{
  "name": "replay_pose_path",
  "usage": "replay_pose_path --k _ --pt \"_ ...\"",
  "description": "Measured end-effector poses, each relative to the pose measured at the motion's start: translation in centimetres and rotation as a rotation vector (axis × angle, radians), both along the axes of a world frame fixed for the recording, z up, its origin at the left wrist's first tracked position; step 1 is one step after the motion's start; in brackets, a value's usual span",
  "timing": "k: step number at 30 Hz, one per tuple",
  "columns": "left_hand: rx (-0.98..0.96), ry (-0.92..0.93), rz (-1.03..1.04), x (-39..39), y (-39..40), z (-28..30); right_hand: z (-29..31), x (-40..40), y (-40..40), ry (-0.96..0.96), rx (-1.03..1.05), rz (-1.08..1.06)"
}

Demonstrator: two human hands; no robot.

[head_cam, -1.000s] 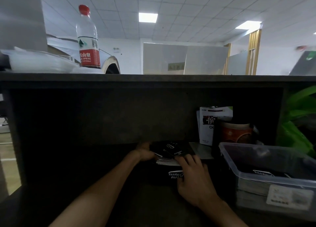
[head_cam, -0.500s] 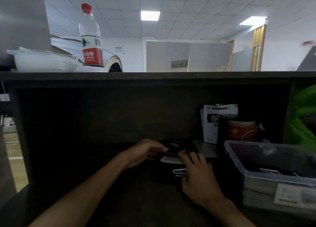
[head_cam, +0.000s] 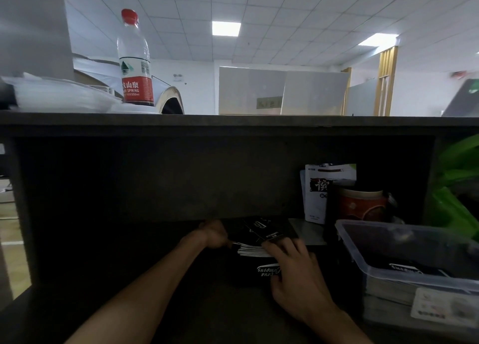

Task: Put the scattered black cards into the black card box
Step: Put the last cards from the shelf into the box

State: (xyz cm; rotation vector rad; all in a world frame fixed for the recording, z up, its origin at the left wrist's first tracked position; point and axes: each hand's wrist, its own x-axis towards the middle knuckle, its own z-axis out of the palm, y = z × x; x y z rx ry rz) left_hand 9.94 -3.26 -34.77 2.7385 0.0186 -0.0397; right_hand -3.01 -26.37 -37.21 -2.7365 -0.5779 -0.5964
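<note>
While both hands work in the dim recess under the shelf, the stack of black cards (head_cam: pixel 252 250) lies on top of the black card box (head_cam: pixel 255 272), white edges showing toward the camera, its long axis running left to right between the two hands. At the stack's left end, the left hand (head_cam: pixel 213 233) pinches the cards with curled fingers; at the right end and front, the right hand (head_cam: pixel 293 264) bears on the stack and the box, fingers bent over them, though whether it truly clasps the box or only steadies it cannot be told in this light. A few loose black cards (head_cam: pixel 269 229) fan out just behind the stack, tilted, touching it. They lie beyond the right hand's fingertips (head_cam: pixel 268 245), so that hand is judged nearer for gathering them. A clear plastic bin (head_cam: pixel 404 271) stands on the desk (head_cam: pixel 233 315) at right, apart from the box.
</note>
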Motion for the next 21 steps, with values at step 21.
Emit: replay_pose_path --k 21 --pt "-0.574 0.081 -0.398 -8.9 0.2 2.3 -0.2 0.3 0.3 0.032 0.021 -0.06"
